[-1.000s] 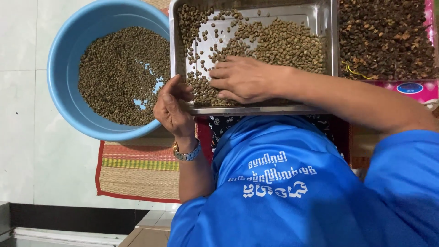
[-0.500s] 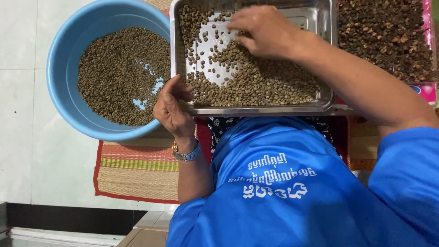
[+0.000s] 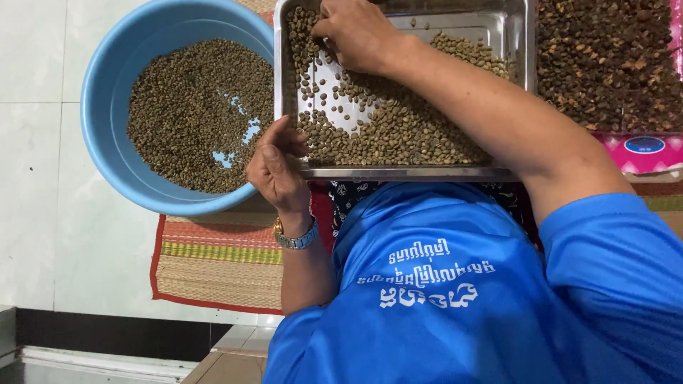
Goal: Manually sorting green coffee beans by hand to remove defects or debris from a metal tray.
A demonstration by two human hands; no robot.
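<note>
A steel tray (image 3: 405,173) holds greenish coffee beans (image 3: 398,135), piled along its near side, with bare metal in the middle. My left hand (image 3: 277,167), a metal watch (image 3: 297,238) on its wrist, grips the tray's near left corner. My right hand (image 3: 352,32) reaches across to the tray's far left corner, its bent fingers resting on loose beans there. A blue plastic basin (image 3: 92,128) to the left of the tray holds a layer of the same beans (image 3: 192,107).
A heap of dark brown dried husks (image 3: 612,57) lies to the right of the tray, beside a pink box (image 3: 640,153). A striped woven mat (image 3: 213,263) lies under the basin on white floor tiles (image 3: 43,178). My blue shirt fills the bottom.
My right hand has swept from the near edge of the tray up to its far left corner, spreading the beans. My left hand has stayed on the tray's corner.
</note>
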